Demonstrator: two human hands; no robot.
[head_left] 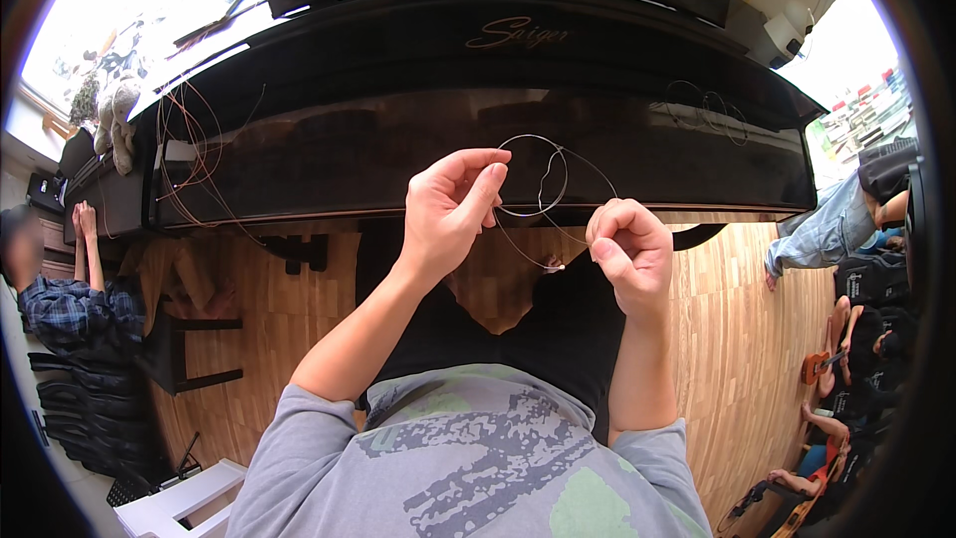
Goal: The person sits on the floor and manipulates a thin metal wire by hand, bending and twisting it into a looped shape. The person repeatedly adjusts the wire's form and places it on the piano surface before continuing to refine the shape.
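Observation:
A thin silvery wire, which looks like a guitar string (567,177), is looped between my hands above the front edge of a black piano (398,154). My left hand (445,214) pinches the coil's left side between thumb and fingertips. My right hand (634,254) is closed on the string to the right, its fingers curled in. One end hangs below the loop and carries a small pale ball or knot. On the piano's left lie loose copper-coloured strings (204,154); thin coiled strings (709,105) rest on its right.
At left a person in a plaid shirt (65,309) sits by a black stool (189,349). Several people sit along the right, one with a small orange ukulele (815,369). Wooden floor (722,359) shows on both sides. A white frame (189,503) stands at lower left.

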